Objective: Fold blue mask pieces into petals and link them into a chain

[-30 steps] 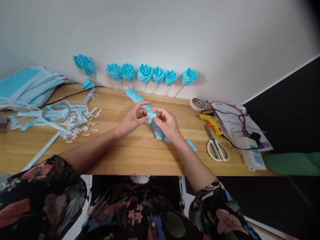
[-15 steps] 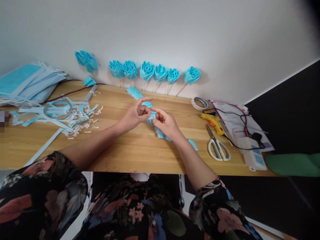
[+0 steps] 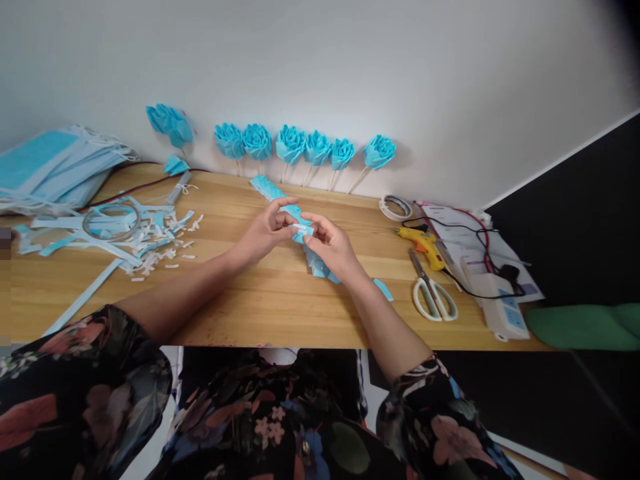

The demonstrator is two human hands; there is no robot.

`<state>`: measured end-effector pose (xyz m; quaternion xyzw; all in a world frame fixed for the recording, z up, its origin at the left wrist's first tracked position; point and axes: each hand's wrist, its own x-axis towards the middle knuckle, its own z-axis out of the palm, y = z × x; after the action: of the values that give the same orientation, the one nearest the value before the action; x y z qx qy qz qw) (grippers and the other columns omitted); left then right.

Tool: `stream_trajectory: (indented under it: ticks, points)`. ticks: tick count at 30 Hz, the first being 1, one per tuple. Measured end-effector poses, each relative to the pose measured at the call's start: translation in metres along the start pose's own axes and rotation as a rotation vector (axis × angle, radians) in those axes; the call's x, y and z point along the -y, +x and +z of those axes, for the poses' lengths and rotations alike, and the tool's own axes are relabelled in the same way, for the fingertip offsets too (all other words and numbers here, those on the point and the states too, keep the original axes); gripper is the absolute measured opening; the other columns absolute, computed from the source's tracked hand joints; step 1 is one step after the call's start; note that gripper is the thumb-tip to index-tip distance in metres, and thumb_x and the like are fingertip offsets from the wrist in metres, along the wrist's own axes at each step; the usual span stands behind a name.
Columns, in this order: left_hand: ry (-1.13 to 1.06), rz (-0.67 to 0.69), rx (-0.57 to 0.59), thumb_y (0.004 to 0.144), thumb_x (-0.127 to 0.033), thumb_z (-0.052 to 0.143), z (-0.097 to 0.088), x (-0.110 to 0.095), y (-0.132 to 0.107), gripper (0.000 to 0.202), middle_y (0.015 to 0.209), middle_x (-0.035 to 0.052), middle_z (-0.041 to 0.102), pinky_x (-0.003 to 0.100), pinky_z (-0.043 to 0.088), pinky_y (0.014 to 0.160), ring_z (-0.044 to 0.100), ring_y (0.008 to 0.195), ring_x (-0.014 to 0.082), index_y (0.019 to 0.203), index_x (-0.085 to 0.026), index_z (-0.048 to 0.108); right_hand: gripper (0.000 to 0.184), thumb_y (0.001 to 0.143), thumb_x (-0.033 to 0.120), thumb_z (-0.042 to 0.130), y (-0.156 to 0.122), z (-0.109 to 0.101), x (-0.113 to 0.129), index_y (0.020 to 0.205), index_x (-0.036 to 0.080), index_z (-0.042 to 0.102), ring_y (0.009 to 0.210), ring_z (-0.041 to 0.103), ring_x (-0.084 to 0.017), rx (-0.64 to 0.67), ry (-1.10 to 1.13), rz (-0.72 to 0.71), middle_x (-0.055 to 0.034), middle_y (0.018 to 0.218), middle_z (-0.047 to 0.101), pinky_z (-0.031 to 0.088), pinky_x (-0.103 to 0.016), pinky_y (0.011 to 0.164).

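Note:
A long pleated strip of light-blue mask fabric [image 3: 267, 187] runs diagonally across the middle of the table, passing beneath both my hands. Between my fingertips lies a small white strip [image 3: 301, 228] on blue fabric. My left hand [image 3: 265, 232] is closed in a pinch at its left edge, index finger raised. From the right, my right hand [image 3: 331, 245] pinches the blue fabric between thumb and fingers. Whether this fabric is part of the long strip or a separate piece on top, I cannot tell. A loose blue scrap [image 3: 383, 289] rests near my right forearm.
Several blue fabric flowers [image 3: 291, 145] on sticks lean on the wall. At left are stacked face masks [image 3: 55, 167], cut scraps [image 3: 150, 253] and a tape roll [image 3: 111, 238]. At right lie another tape roll [image 3: 396, 207], a yellow glue gun [image 3: 424, 247], scissors [image 3: 433, 293] and a power strip [image 3: 506, 310].
My fingertips have moved slightly apart, and the white strip on the blue fabric shows more clearly between them. The whole view has shifted a little.

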<state>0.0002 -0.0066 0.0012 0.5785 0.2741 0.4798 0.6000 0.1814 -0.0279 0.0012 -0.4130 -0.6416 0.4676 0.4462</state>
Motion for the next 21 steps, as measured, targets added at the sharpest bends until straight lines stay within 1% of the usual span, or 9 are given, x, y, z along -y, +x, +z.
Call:
stream_trajectory:
  ticks: [5, 10, 13, 15, 18, 19, 21]
  points:
    - [0.059, -0.009, 0.007, 0.077, -0.019, 0.074, 0.001, -0.005, -0.001, 0.058, 0.078, -0.0034, 0.063, 0.025, 0.045, 0.069, 0.059, 0.071, 0.0107, 0.129, -0.019, 0.047, 0.041, 0.080, 0.031, 0.064, 0.000, -0.001, 0.000, 0.120, 0.023, 0.062, 0.079, 0.061, -0.014, 0.031, 0.008, 0.023, 0.0001, 0.089, 0.066, 0.051, -0.032, 0.077]
    - [0.026, -0.006, 0.006, 0.076, -0.019, 0.075, 0.002, -0.007, -0.002, 0.058, 0.076, -0.0037, 0.062, 0.025, 0.046, 0.069, 0.060, 0.071, 0.0109, 0.128, -0.019, 0.049, 0.043, 0.079, 0.029, 0.064, -0.001, -0.001, 0.003, 0.122, 0.026, 0.063, 0.066, 0.054, -0.012, 0.046, -0.060, 0.024, 0.0028, 0.076, 0.058, 0.048, -0.029, 0.066]
    - [-0.039, -0.006, 0.009, 0.076, -0.022, 0.078, 0.000, -0.005, 0.000, 0.060, 0.076, -0.0035, 0.063, 0.025, 0.047, 0.070, 0.062, 0.072, 0.0117, 0.128, -0.020, 0.050, 0.044, 0.079, 0.026, 0.063, -0.002, 0.001, 0.004, 0.123, 0.026, 0.062, 0.065, 0.052, -0.012, 0.062, -0.079, 0.018, 0.0034, 0.074, 0.057, 0.048, -0.029, 0.065]
    - [-0.069, -0.018, 0.000, 0.077, -0.028, 0.079, -0.001, -0.003, 0.001, 0.061, 0.079, -0.0024, 0.064, 0.026, 0.048, 0.072, 0.063, 0.074, 0.0125, 0.130, -0.021, 0.049, 0.045, 0.078, 0.026, 0.064, -0.002, 0.001, 0.004, 0.123, 0.026, 0.062, 0.067, 0.053, -0.012, 0.031, -0.069, 0.006, 0.0033, 0.075, 0.057, 0.048, -0.029, 0.067]
    - [-0.044, -0.065, -0.030, 0.080, -0.039, 0.076, -0.001, 0.001, 0.002, 0.058, 0.087, 0.0004, 0.067, 0.027, 0.048, 0.072, 0.063, 0.077, 0.0135, 0.128, -0.021, 0.050, 0.045, 0.079, 0.027, 0.064, -0.001, 0.002, 0.003, 0.124, 0.025, 0.061, 0.071, 0.055, -0.013, -0.063, -0.028, -0.011, 0.0027, 0.077, 0.060, 0.050, -0.031, 0.072]
    - [-0.014, -0.090, -0.028, 0.080, -0.041, 0.076, -0.001, 0.002, 0.002, 0.055, 0.087, 0.0008, 0.067, 0.026, 0.047, 0.069, 0.062, 0.075, 0.0131, 0.125, -0.020, 0.052, 0.045, 0.080, 0.028, 0.064, 0.000, 0.002, 0.002, 0.124, 0.025, 0.061, 0.072, 0.056, -0.013, -0.090, -0.012, -0.013, 0.0023, 0.078, 0.061, 0.050, -0.031, 0.073]
    - [0.058, -0.138, 0.008, 0.077, -0.043, 0.078, 0.000, 0.004, 0.002, 0.047, 0.084, 0.0004, 0.066, 0.024, 0.043, 0.064, 0.058, 0.069, 0.0114, 0.112, -0.018, 0.057, 0.046, 0.080, 0.029, 0.064, 0.000, 0.002, 0.001, 0.125, 0.025, 0.061, 0.075, 0.058, -0.014, -0.124, 0.008, -0.013, 0.0015, 0.081, 0.063, 0.051, -0.032, 0.076]
